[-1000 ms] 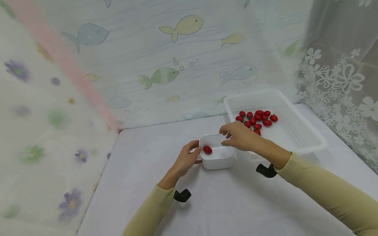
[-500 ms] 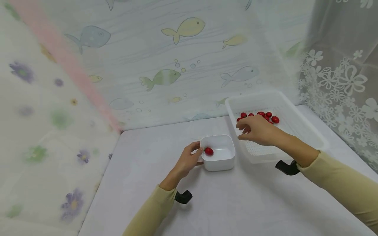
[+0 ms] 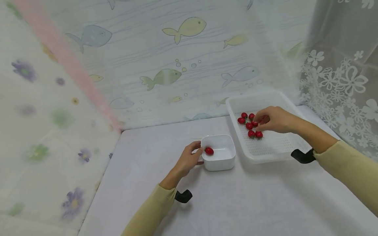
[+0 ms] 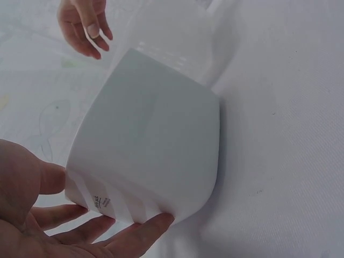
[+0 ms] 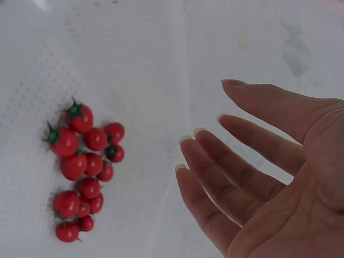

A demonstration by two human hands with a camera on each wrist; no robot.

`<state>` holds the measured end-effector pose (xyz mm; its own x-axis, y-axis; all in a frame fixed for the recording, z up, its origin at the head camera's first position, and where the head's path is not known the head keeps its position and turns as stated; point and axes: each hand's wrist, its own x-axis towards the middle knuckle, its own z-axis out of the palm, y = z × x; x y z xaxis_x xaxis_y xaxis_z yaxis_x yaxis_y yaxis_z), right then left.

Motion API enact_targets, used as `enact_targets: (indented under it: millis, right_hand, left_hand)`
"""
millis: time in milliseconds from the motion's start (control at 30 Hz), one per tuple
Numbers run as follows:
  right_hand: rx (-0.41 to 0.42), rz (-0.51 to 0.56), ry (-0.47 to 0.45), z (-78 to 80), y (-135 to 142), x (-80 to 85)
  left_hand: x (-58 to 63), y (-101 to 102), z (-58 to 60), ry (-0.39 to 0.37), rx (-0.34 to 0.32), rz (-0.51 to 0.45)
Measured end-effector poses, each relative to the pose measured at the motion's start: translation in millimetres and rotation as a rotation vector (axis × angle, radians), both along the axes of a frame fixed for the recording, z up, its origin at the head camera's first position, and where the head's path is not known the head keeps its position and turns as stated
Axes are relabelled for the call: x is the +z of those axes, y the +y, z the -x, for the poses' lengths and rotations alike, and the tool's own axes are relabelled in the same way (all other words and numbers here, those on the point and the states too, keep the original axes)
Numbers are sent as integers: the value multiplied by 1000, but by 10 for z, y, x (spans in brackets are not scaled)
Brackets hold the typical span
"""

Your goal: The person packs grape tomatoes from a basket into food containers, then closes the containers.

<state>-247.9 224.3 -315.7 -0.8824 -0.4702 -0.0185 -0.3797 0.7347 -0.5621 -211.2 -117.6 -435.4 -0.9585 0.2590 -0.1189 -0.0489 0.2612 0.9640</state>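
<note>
Left hand (image 3: 186, 160) grips the white container (image 3: 220, 165). Right hand (image 3: 277, 119) looks empty, fingers loosely spread near the cherry tomatoes (image 5: 93, 164). Probably pick-up time, calls for a pinch.

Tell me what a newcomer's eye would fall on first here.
Probably the bright red tomatoes clustered in the white perforated basket, with the right hand over it. Next, likely the lone tomato inside the small white container, which the left hand holds.
</note>
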Motion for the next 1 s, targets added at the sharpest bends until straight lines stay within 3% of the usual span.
enact_targets:
  millis: [167, 433, 1000]
  right_hand:
    - [-2, 12, -80, 206, 198, -69]
    - [-19, 15, -125, 542, 424, -230]
    - [-55, 11, -248, 897, 570, -709]
  left_hand:
    - [-5, 5, -4, -4, 0, 6]
    - [-22, 11, -11, -9, 10, 5]
    - [-3, 17, -28, -4, 7, 2]
